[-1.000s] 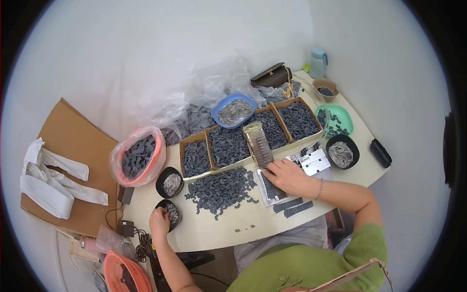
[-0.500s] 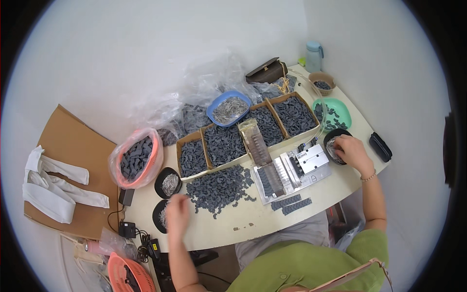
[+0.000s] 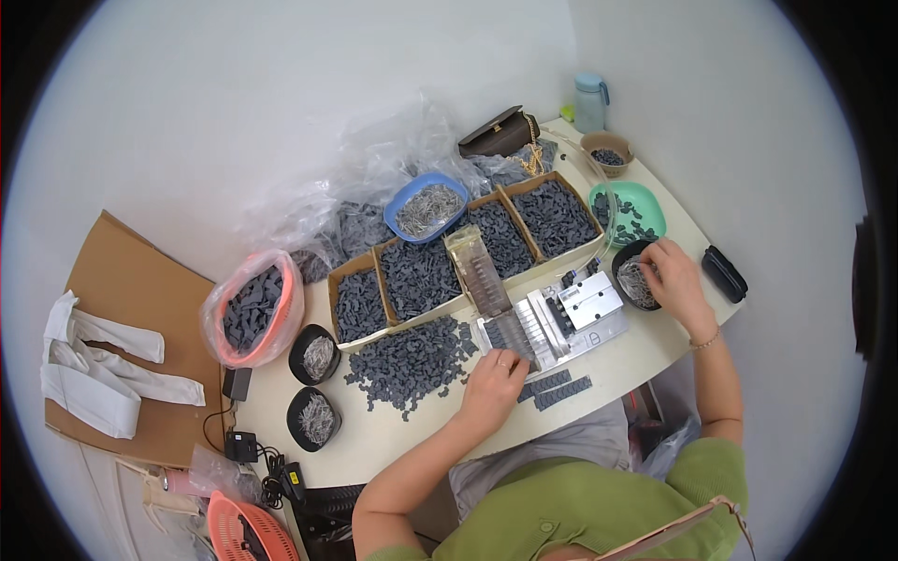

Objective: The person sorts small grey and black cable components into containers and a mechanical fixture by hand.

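Observation:
My left hand (image 3: 494, 385) is at the near left corner of a silver metal jig (image 3: 589, 341), its fingers pinched together at the row of dark grey plastic parts (image 3: 508, 335) set in it. Whatever those fingertips hold is too small to make out. Over on the right, my right hand (image 3: 675, 280) reaches into a black bowl (image 3: 621, 259) of thin metal pins (image 3: 635, 283). Its fingers are curled together, and what is between them is hidden. Two assembled grey strips (image 3: 562, 393) lie in front of the jig.
Loose grey parts (image 3: 412, 363) are heaped left of the jig, before a divided cardboard box (image 3: 382, 280) of similar parts. Two black bowls (image 3: 315, 418) of pins stand farther left. A blue basin (image 3: 394, 208) rests on the box; a green tray (image 3: 655, 208) and black case (image 3: 725, 273) lie right.
My left hand has moved right, from the black pin bowls at the left to the jig's near corner. My right hand stays at its bowl. The whole view has shifted slightly.

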Motion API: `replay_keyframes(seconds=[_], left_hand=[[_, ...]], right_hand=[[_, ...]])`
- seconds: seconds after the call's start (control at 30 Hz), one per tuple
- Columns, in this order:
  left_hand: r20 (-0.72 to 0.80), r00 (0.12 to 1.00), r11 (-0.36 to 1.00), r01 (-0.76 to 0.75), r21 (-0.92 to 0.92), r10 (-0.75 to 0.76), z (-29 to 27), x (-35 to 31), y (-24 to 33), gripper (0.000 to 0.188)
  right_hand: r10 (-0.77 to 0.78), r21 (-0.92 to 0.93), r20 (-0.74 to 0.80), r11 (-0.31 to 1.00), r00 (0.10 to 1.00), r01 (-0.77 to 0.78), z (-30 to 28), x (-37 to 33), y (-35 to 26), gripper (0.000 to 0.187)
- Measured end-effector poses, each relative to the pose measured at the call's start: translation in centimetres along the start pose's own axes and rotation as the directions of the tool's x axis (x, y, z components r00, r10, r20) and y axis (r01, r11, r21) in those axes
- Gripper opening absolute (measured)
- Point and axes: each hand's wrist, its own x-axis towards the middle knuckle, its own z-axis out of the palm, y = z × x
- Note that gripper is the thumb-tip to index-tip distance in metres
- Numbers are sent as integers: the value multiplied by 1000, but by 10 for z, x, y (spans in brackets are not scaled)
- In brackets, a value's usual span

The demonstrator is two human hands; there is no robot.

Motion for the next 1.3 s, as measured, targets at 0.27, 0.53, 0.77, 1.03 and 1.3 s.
replay_keyframes(seconds=[0.27, 0.53, 0.77, 1.03, 1.3], left_hand=[[130, 981, 982, 127, 140, -145, 1, -18, -17, 73], [95, 966, 960, 221, 171, -239, -27, -15, -39, 77], [-261, 882, 808, 465, 360, -392, -107, -61, -125, 41], [12, 653, 617, 709, 341, -758, -146, -113, -216, 9], [-11, 618, 592, 757, 278, -786, -148, -113, -227, 10]], right_hand=[[-568, 291, 143, 807, 811, 514, 71, -8, -93, 10], [-696, 144, 157, 718, 700, 681, 79, -18, -120, 12], [-731, 61, 188, 676, 657, 735, 68, -26, -119, 19], [-482, 224, 81, 862, 872, 456, 116, 151, -127, 12], [-250, 33, 560, 959, 790, 280, 184, 241, -166, 20]])
